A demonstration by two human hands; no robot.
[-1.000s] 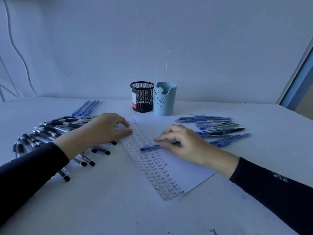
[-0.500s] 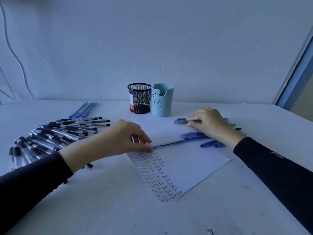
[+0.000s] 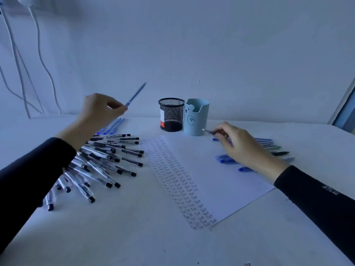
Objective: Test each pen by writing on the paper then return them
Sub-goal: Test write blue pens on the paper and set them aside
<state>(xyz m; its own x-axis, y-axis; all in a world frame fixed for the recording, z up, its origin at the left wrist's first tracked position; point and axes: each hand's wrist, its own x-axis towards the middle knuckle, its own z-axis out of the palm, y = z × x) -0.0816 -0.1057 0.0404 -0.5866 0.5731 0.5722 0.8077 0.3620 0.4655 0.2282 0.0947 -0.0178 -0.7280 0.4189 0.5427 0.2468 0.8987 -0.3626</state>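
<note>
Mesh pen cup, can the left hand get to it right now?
Probably yes: the left hand holds a blue pen raised left of the mesh pen cup, nothing stands between them, and the cup's top is open.

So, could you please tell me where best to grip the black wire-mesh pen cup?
Probably grip the black wire-mesh pen cup round its upright wall from the left; the light blue bear-faced plastic cup crowds its right side.

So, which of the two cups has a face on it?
The light blue cup, on the right. The black mesh cup beside it shows only a red and white label.
</note>
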